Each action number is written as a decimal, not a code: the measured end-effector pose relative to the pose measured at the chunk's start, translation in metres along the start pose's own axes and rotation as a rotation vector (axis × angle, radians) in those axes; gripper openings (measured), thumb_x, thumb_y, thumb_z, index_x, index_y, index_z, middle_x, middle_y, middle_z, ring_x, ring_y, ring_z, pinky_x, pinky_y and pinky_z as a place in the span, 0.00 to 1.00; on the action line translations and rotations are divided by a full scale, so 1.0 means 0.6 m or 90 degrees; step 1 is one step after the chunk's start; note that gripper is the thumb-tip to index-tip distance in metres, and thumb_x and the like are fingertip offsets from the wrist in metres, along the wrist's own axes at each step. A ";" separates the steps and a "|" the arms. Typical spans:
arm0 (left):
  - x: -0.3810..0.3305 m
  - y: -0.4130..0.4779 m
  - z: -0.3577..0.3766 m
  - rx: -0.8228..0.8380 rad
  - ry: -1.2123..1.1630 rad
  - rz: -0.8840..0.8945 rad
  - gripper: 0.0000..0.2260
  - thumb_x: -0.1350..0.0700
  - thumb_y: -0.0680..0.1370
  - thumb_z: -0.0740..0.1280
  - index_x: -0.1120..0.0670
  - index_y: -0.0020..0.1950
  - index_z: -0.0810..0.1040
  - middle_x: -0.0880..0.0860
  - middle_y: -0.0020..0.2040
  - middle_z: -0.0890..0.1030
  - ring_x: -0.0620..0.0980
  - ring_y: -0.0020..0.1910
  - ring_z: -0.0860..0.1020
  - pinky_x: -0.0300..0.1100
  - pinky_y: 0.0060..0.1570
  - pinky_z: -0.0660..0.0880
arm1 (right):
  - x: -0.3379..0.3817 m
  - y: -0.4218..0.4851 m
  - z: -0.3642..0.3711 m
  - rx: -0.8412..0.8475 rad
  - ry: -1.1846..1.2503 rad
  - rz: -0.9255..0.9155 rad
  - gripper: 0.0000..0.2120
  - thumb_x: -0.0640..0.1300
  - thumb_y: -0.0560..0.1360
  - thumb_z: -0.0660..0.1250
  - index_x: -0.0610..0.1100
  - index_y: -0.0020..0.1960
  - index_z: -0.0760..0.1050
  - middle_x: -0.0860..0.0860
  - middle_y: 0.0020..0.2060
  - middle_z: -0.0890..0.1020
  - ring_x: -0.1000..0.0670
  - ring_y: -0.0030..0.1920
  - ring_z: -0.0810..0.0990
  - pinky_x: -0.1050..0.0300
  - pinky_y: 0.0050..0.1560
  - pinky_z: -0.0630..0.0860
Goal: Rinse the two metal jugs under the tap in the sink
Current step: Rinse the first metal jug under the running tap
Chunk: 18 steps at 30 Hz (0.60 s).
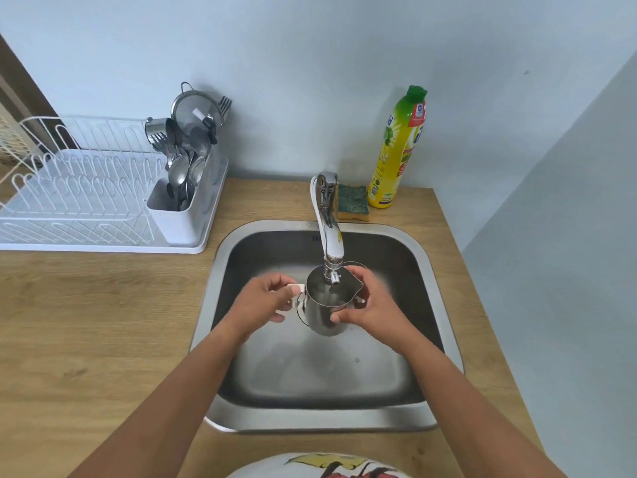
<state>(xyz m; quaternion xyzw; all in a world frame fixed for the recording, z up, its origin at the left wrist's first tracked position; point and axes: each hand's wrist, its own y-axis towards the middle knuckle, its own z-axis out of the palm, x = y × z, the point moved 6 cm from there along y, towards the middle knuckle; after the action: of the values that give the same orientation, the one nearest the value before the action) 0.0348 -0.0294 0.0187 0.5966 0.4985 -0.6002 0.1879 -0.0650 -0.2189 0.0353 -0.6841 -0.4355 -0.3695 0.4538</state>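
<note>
- One metal jug (325, 307) is held in the middle of the frame, above the basin of the sink (320, 414) and directly under the spout of the tap (330, 236).
- The jug is flanked by two hands: the left hand (263, 303) on its left side and the right hand (370, 305) on its right side.
- The left hand is closed around a pale handle piece at the jug's left edge, with the fingers curled in.
- The right hand is wrapped partly around the jug's wall, with the thumb pressed on the lower front and the fingers behind the rim near the pouring lip.
- The jug is kept roughly upright, its open mouth facing the tap's nozzle; running water cannot be made out.
- Only one jug is seen clearly; a thin curved edge behind the right hand cannot be identified.
- One yellow dish soap bottle (400, 150) and one green sponge (352, 203) are placed on the wooden counter (103, 322) in the upper right, behind the sink.
- One white dish rack (79, 201) with one cutlery holder (182, 208) of spoons and forks is set at the upper left.
</note>
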 end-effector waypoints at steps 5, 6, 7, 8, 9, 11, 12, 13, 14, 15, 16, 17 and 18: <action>0.003 0.004 -0.003 0.034 0.072 -0.026 0.06 0.51 0.77 0.69 0.52 0.48 0.82 0.50 0.45 0.86 0.50 0.36 0.84 0.42 0.34 0.78 | -0.014 0.011 -0.003 0.029 -0.023 0.042 0.38 0.46 0.65 0.81 0.52 0.71 0.67 0.54 0.59 0.80 0.50 0.61 0.78 0.45 0.67 0.73; 0.003 0.003 0.004 0.045 0.056 -0.031 0.07 0.51 0.78 0.69 0.54 0.49 0.82 0.51 0.46 0.85 0.51 0.37 0.84 0.42 0.34 0.79 | -0.015 0.013 -0.007 0.024 -0.027 0.043 0.39 0.47 0.64 0.81 0.53 0.70 0.68 0.54 0.58 0.81 0.51 0.61 0.79 0.45 0.67 0.73; 0.002 0.003 0.010 0.048 0.043 -0.031 0.07 0.52 0.78 0.69 0.56 0.50 0.81 0.53 0.46 0.85 0.51 0.38 0.83 0.43 0.36 0.79 | -0.014 0.015 -0.010 0.019 -0.026 0.040 0.39 0.46 0.63 0.81 0.54 0.70 0.68 0.55 0.58 0.81 0.50 0.61 0.79 0.45 0.67 0.73; 0.001 0.004 0.012 0.043 0.033 -0.029 0.08 0.53 0.78 0.69 0.57 0.51 0.81 0.54 0.45 0.84 0.51 0.39 0.82 0.44 0.38 0.80 | -0.013 0.017 -0.008 0.013 -0.021 0.037 0.39 0.44 0.62 0.81 0.55 0.69 0.68 0.55 0.59 0.81 0.50 0.62 0.78 0.45 0.67 0.73; 0.000 0.005 0.012 0.032 0.028 -0.027 0.08 0.54 0.78 0.69 0.58 0.52 0.81 0.55 0.44 0.84 0.50 0.40 0.82 0.45 0.40 0.81 | -0.011 0.018 -0.004 0.010 -0.012 0.037 0.39 0.41 0.63 0.80 0.56 0.68 0.68 0.55 0.59 0.80 0.49 0.62 0.78 0.46 0.67 0.73; -0.001 0.010 0.004 0.010 0.033 -0.027 0.07 0.55 0.78 0.69 0.58 0.52 0.82 0.55 0.43 0.84 0.50 0.40 0.81 0.45 0.41 0.81 | -0.010 0.019 0.006 0.013 0.003 0.037 0.38 0.36 0.65 0.79 0.55 0.69 0.67 0.54 0.61 0.78 0.49 0.63 0.76 0.52 0.65 0.73; 0.000 0.012 0.000 0.009 0.044 -0.028 0.07 0.54 0.78 0.69 0.57 0.51 0.82 0.54 0.44 0.84 0.50 0.40 0.82 0.45 0.41 0.81 | -0.009 0.019 0.008 0.019 0.002 0.038 0.38 0.37 0.66 0.79 0.54 0.70 0.66 0.53 0.61 0.78 0.49 0.64 0.76 0.54 0.65 0.72; 0.000 0.013 -0.001 0.018 0.058 -0.031 0.07 0.54 0.78 0.69 0.57 0.50 0.82 0.54 0.45 0.85 0.51 0.39 0.82 0.45 0.40 0.81 | -0.011 0.019 0.006 0.024 -0.005 0.043 0.38 0.38 0.66 0.79 0.52 0.70 0.66 0.53 0.61 0.78 0.49 0.63 0.77 0.53 0.65 0.72; 0.001 0.012 0.002 0.036 0.066 -0.035 0.08 0.54 0.79 0.68 0.58 0.50 0.82 0.54 0.46 0.85 0.52 0.39 0.83 0.44 0.38 0.81 | -0.013 0.019 0.001 0.029 -0.015 0.049 0.38 0.41 0.66 0.79 0.52 0.71 0.66 0.52 0.60 0.79 0.49 0.63 0.77 0.50 0.66 0.73; 0.002 0.011 0.008 0.055 0.068 -0.039 0.08 0.54 0.79 0.68 0.58 0.51 0.81 0.54 0.47 0.85 0.53 0.39 0.83 0.43 0.37 0.80 | -0.015 0.019 -0.005 0.030 -0.025 0.054 0.38 0.43 0.66 0.79 0.52 0.72 0.66 0.52 0.59 0.80 0.49 0.62 0.78 0.48 0.67 0.73; 0.003 0.009 0.014 0.067 0.064 -0.042 0.09 0.54 0.79 0.67 0.59 0.52 0.81 0.55 0.48 0.85 0.54 0.39 0.83 0.42 0.36 0.80 | -0.016 0.018 -0.010 0.027 -0.034 0.058 0.38 0.44 0.66 0.80 0.52 0.72 0.66 0.53 0.58 0.81 0.49 0.62 0.78 0.47 0.67 0.73; 0.003 0.009 0.019 0.067 0.061 -0.042 0.09 0.54 0.80 0.67 0.60 0.53 0.80 0.55 0.49 0.85 0.53 0.39 0.83 0.42 0.36 0.80 | -0.017 0.018 -0.011 0.022 -0.036 0.061 0.38 0.44 0.65 0.80 0.53 0.71 0.67 0.53 0.58 0.81 0.49 0.62 0.78 0.46 0.67 0.73; 0.003 0.010 0.019 0.056 0.060 -0.040 0.09 0.55 0.79 0.68 0.60 0.53 0.81 0.57 0.49 0.85 0.53 0.39 0.83 0.42 0.36 0.80 | -0.016 0.018 -0.010 0.014 -0.032 0.057 0.38 0.43 0.65 0.80 0.53 0.70 0.67 0.53 0.59 0.80 0.49 0.62 0.78 0.46 0.67 0.73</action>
<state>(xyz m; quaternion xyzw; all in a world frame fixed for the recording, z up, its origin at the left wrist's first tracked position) 0.0330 -0.0408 0.0122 0.6159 0.4982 -0.5985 0.1193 -0.0592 -0.2292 0.0251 -0.7070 -0.4195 -0.3265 0.4664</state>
